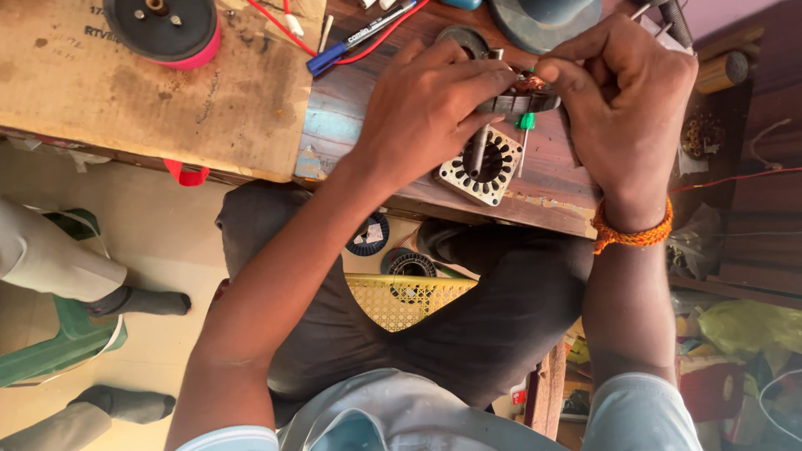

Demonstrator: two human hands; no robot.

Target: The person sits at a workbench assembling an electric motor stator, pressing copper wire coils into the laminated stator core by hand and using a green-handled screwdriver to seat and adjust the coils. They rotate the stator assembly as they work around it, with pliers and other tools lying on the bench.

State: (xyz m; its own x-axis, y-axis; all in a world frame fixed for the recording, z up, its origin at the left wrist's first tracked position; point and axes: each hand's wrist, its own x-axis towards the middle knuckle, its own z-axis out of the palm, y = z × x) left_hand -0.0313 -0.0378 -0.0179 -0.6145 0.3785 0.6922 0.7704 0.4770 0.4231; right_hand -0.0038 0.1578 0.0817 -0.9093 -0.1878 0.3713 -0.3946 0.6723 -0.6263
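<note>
Left hand (430, 108) and right hand (622, 100) both clamp one dark round stator (522, 102); one square laminated core (483, 167) lies below them on the tabletop (551, 184).

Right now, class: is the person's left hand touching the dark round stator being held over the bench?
Touching. The head view shows the left hand with its fingers wrapped over the dark round stator, no gap between them; the right hand pinches its other side.

Just one head cam, looking straight down from close above both hands (434, 108) at the bench edge (501, 200), knees below them.
</note>
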